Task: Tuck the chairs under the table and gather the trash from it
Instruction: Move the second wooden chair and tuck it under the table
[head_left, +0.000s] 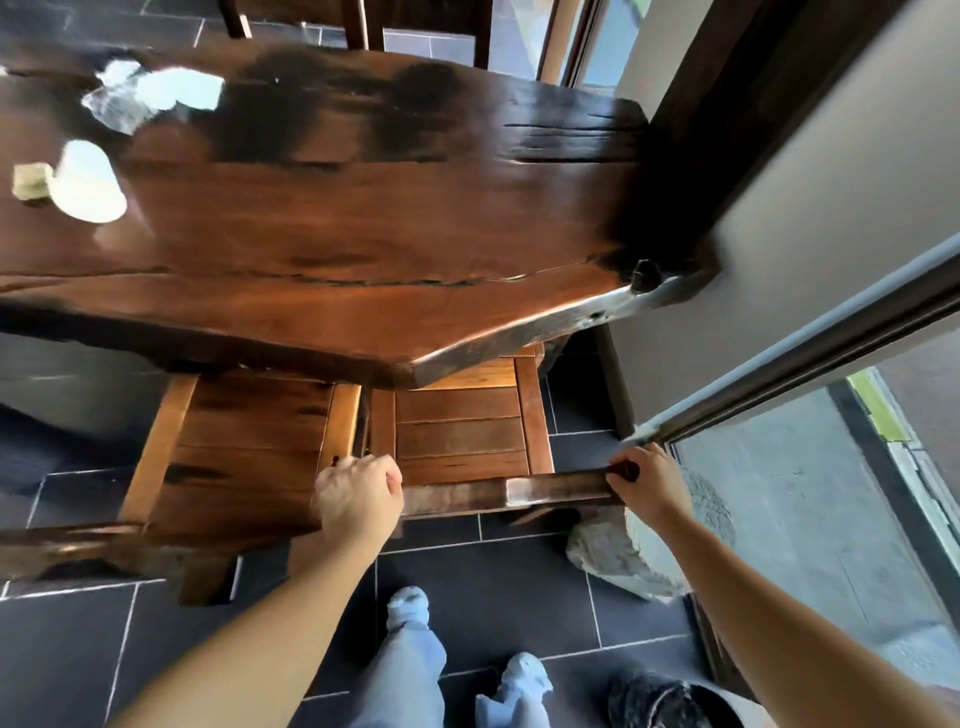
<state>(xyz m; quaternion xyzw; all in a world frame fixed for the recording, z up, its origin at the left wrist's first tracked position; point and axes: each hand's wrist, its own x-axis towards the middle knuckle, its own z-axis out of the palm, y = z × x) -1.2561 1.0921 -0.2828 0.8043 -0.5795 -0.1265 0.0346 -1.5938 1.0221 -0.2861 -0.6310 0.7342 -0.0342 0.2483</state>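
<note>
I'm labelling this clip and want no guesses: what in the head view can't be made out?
All in the head view:
White trash, far left of the table top: motion-blurred, kind unclear.
Right chair: seat front hidden under the table top.
Left chair: back rail cut by the left edge.
Dark container: cut by the bottom edge.
Left hand: fingertips hidden behind its knuckles.
</note>
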